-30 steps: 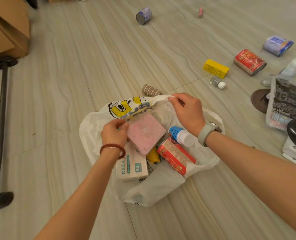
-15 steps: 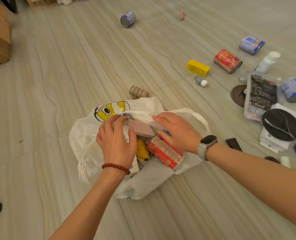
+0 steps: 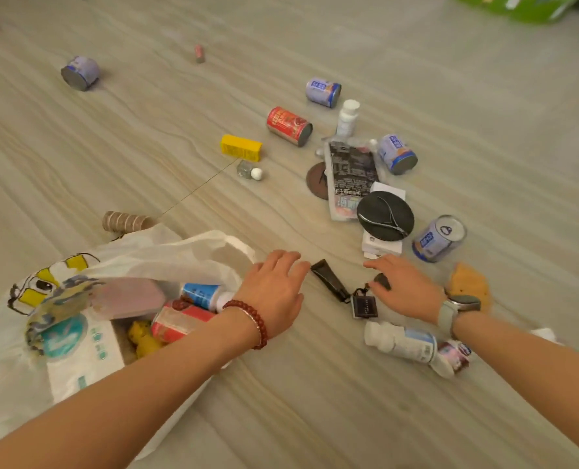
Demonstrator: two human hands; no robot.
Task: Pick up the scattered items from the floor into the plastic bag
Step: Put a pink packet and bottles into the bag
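- Left hand (image 3: 274,292) hovered palm-down, fingers loose, empty, beside a black squeeze tube (image 3: 328,280).
- Right hand (image 3: 408,289) reached, fingers spread, gripping nothing, over a small dark tag (image 3: 364,308).
- White plastic bag (image 3: 180,252) lay open.

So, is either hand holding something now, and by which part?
No. The left hand and right hand hover open beside the black tube; nothing is held.

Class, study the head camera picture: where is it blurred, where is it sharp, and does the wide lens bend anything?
Head view: motion blur smears the plastic bag and its contents, and softens the left hand and right hand; the red can and yellow box farther off are somewhat crisper; floor grain lines curve, suggesting wide-angle distortion; lighting is soft, with faint shadows and no strong glare.
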